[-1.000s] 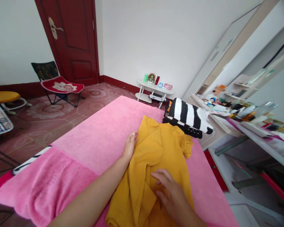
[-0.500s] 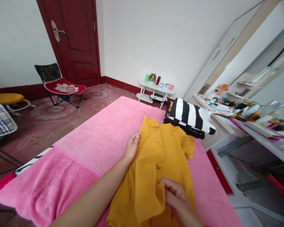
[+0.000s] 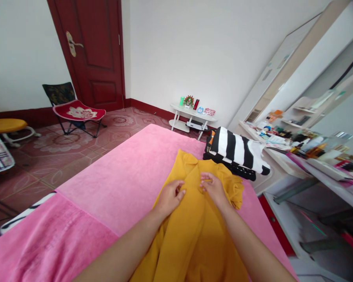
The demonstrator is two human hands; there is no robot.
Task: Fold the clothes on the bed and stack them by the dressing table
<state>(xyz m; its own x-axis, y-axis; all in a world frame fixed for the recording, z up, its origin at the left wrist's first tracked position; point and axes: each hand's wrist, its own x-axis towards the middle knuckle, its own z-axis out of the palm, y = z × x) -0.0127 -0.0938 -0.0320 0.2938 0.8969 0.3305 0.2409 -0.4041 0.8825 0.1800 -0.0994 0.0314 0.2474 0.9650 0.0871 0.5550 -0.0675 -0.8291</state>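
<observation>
Pink bedding (image 3: 129, 172) carries a mustard garment (image 3: 194, 231) beneath both hands, the left hand (image 3: 170, 196) and right hand (image 3: 213, 188) side by side, each pinching its fabric, with striped folded clothes (image 3: 238, 147) just beyond the right.

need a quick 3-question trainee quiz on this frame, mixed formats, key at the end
1. True or false: both hands rest on the yellow garment.
2. What lies beyond the garment, at the far right corner of the pink blanket? A) striped folded clothes B) a laptop C) a pillow
3. Fill in: the folding chair stands near the dark red ____.

Key:
1. True: left hand and right hand press near its collar.
2. A, the black-and-white striped top on a dark stack.
3. door.
</observation>
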